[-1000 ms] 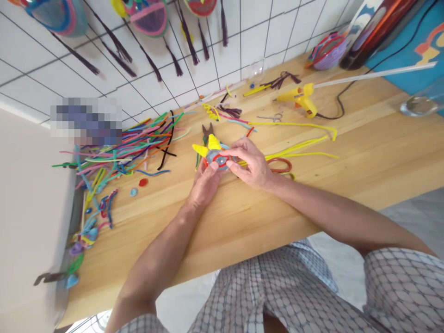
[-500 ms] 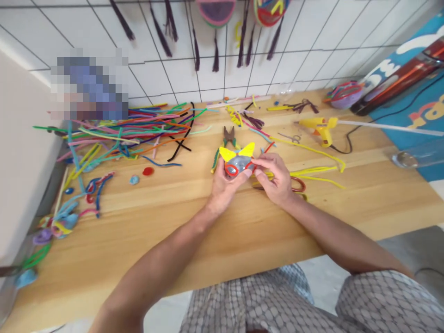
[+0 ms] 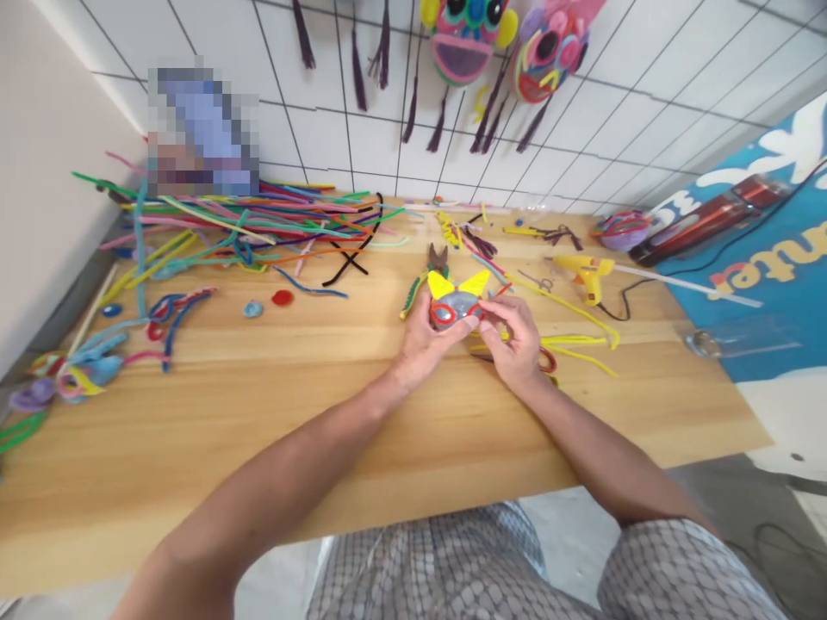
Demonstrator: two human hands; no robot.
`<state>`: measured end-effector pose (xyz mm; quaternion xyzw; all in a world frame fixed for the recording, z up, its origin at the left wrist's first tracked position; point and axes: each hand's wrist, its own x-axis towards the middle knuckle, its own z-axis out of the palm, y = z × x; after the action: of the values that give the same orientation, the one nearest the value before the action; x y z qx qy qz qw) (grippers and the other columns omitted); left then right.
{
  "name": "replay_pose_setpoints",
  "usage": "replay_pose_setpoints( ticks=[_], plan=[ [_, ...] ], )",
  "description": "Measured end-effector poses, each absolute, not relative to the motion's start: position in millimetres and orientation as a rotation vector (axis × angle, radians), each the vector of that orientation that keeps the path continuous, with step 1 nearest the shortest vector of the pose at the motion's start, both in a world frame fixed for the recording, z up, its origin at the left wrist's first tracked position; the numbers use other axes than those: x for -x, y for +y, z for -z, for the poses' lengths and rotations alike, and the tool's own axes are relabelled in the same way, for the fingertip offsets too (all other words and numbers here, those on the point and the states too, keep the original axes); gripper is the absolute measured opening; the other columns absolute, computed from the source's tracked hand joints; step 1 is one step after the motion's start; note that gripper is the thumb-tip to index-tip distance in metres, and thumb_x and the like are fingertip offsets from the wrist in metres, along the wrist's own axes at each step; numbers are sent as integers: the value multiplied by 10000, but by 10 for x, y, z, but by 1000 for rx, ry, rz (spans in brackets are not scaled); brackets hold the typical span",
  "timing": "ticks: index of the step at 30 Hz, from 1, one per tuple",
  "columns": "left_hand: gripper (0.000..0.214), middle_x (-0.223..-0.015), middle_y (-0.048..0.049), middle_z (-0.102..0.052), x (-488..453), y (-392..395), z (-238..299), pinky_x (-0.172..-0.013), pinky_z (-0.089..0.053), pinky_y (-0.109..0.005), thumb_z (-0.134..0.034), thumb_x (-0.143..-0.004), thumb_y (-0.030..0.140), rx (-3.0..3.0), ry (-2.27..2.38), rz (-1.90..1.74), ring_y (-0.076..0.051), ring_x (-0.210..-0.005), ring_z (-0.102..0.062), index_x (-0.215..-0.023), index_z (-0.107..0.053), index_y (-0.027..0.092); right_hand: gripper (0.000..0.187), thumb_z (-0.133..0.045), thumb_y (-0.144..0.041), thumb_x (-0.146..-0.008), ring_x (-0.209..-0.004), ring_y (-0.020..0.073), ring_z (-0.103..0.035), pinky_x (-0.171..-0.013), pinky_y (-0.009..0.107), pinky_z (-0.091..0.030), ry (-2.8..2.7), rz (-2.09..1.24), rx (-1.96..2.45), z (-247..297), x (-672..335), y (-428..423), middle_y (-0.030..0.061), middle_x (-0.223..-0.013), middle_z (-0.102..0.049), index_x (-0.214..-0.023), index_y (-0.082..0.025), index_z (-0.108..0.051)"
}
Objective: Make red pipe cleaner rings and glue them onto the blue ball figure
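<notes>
My left hand [image 3: 423,340] is wrapped round a small craft mask [image 3: 463,301], a clear greyish shell with yellow pointed ears and red pipe-cleaner rings. The thumb lies along its lower edge. At the mask's right side, my right hand [image 3: 519,340] has thumb and fingertips closed together by the right ring. A short red pipe cleaner [image 3: 504,288] sticks up above those fingers; whether they hold it or the ring's edge is hidden. Just behind the mask lie pliers [image 3: 438,257] with green and yellow handles. Scissors [image 3: 548,360] are partly covered by my right hand, near yellow pipe cleaners [image 3: 585,339].
Many coloured pipe cleaners [image 3: 258,226] are heaped at the back left. A yellow glue gun [image 3: 585,271] with its cord lies to the right, near a red flask [image 3: 711,220]. Small pipe-cleaner pieces [image 3: 90,375] sit at the left edge. Decorated masks [image 3: 469,43] hang on the tiled wall.
The view has shifted, bringing more of the wall masks into sight. Both hands keep nearly the same hold on the craft mask, with the right fingers still at its right side.
</notes>
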<state>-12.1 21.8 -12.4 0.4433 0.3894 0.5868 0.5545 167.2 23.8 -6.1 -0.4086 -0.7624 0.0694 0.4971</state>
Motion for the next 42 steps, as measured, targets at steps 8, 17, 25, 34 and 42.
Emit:
replay_pose_setpoints(
  ticks=[8,17,25,34,42],
  plan=[
    [686,-1115,-59,-740,132,257,169,-934,-591,-365,-977,-716,561,-1054,922,-1398,-227,-996,-723,-1181,-608,219,256,-662,-402,-1062,-1037,267,-716,-869,455,-653,-1837,-238,990,69,-1686,279,92,-1169,-735,-1264,-301,-783],
    [730,-1158,-86,-743,185,219,110,-959,-593,-390,-985,-690,586,-1068,979,-1370,-243,-1023,-718,-1192,-610,211,238,-662,-364,-1065,-997,249,-709,-840,424,-646,-1856,-214,913,64,-1639,296,80,-1131,-740,-1266,-301,-773],
    [687,-1252,-104,-746,181,202,93,-1055,-571,-431,-949,-755,544,-1048,921,-1362,-274,-1134,-724,-1251,-600,221,244,-646,-387,-1081,-956,238,-706,-823,410,-639,-1870,-205,918,43,-1644,285,79,-1130,-739,-1268,-294,-770],
    [722,-1266,-105,-772,187,223,143,-1067,-592,-444,-970,-744,551,-1050,903,-1387,-282,-1150,-752,-1286,-616,232,261,-631,-423,-1079,-961,255,-718,-833,441,-650,-1874,-167,937,43,-1641,288,94,-1118,-752,-1249,-291,-780],
    [660,-1265,-90,-785,187,213,135,-1081,-604,-438,-951,-777,566,-1041,828,-1412,-270,-1173,-756,-1266,-642,249,257,-642,-405,-1072,-979,261,-712,-840,445,-649,-1883,-186,939,34,-1633,282,98,-1131,-752,-1260,-295,-779]
  ],
)
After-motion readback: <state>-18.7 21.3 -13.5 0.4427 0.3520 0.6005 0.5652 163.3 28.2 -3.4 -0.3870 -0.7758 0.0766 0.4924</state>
